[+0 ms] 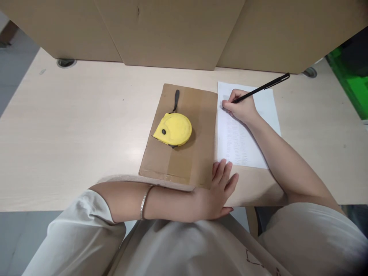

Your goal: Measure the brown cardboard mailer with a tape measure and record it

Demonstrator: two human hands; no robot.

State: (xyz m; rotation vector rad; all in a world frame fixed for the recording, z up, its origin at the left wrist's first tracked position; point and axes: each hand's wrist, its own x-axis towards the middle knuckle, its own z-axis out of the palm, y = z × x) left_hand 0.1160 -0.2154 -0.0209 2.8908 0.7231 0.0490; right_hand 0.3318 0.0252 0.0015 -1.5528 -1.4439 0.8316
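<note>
My right hand (240, 107) grips a black pen (264, 86) in a writing hold, its fingertips resting near the upper left of a white sheet of paper (258, 153). Columns of faint small writing run down the sheet; I cannot read them. My left hand (217, 191) lies with fingers spread at the lower right corner of a flat brown cardboard piece (198, 153), its fingertips by the sheet's lower left edge. On the cardboard lies a yellow tape measure (178, 129) with a black button and a dark wrist strap (176, 100).
Tall cardboard panels (169, 34) stand along the back of the pale wooden table (71, 130). Two round cable holes are set near the panels, one on the left (66, 63) and one on the right (310, 72). Something bright green (347, 84) is beyond the right edge.
</note>
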